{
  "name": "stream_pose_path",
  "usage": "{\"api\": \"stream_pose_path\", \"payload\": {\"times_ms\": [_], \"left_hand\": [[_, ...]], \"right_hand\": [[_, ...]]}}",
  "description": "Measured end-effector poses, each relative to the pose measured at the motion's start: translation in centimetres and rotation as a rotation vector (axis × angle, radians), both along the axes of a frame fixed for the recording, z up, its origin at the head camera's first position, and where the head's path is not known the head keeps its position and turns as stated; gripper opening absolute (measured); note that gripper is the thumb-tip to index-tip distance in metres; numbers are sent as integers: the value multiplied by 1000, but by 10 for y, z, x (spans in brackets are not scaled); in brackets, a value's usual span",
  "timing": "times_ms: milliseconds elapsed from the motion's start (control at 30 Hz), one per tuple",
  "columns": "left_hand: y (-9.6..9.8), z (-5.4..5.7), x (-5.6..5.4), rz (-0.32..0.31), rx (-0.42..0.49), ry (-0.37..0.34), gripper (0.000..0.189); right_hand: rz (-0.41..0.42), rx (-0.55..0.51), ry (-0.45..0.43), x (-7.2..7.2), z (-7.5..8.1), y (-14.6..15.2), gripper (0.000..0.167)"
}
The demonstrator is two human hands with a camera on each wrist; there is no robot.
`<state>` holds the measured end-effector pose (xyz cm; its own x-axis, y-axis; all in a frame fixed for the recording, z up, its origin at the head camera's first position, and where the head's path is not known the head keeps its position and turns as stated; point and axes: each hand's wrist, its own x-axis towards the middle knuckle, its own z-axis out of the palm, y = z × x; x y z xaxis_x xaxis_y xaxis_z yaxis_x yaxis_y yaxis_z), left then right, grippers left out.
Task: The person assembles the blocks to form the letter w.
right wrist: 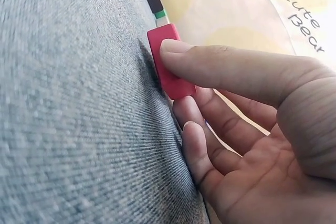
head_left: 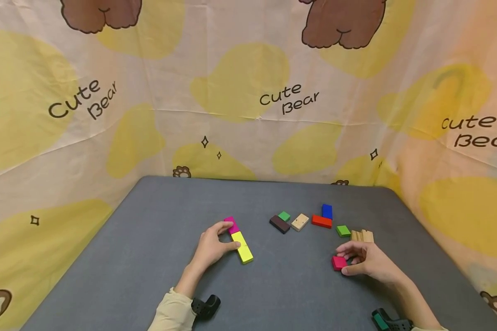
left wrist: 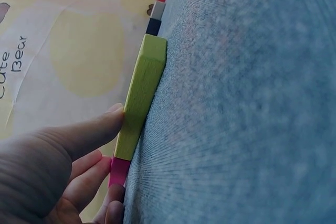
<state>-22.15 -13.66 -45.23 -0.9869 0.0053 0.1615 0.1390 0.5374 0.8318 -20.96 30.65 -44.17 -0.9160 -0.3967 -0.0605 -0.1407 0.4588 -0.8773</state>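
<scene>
My left hand (head_left: 211, 246) lies beside two blocks set end to end, a magenta block (head_left: 232, 226) and a longer yellow block (head_left: 243, 250). Its thumb touches the yellow block's side, and its fingertips touch the magenta one; both blocks lie on the table. My right hand (head_left: 370, 262) pinches a pinkish-red block (head_left: 338, 263) between thumb and fingers. In the right wrist view, the thumb presses the face of this red block (right wrist: 170, 69), just above the table with a shadow beneath. Its far side is hidden by the fingers.
Across the grey table (head_left: 182, 197) lie a dark brown block (head_left: 279, 224), a green block (head_left: 284, 215), a speckled beige block (head_left: 300, 222), a red block (head_left: 321, 221), a blue block (head_left: 327, 211) and a light green block (head_left: 343, 231). Wooden blocks (head_left: 362, 236) sit behind my right hand.
</scene>
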Motion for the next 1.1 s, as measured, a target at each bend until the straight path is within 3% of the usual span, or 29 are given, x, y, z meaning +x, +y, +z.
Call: {"api": "stream_pose_path", "payload": {"times_ms": [333,733,1100], "left_hand": [[0,-1,2,5,1,-8,57],[1,0,1,3,7,-3,58],[0,0,1,2,-9,-6,58]], "right_hand": [[-38,-24,-4,3,0,-5,48],[-142,-53,14,5,6,-22,51],[-123,-130,40,8,12,-46,52]]}}
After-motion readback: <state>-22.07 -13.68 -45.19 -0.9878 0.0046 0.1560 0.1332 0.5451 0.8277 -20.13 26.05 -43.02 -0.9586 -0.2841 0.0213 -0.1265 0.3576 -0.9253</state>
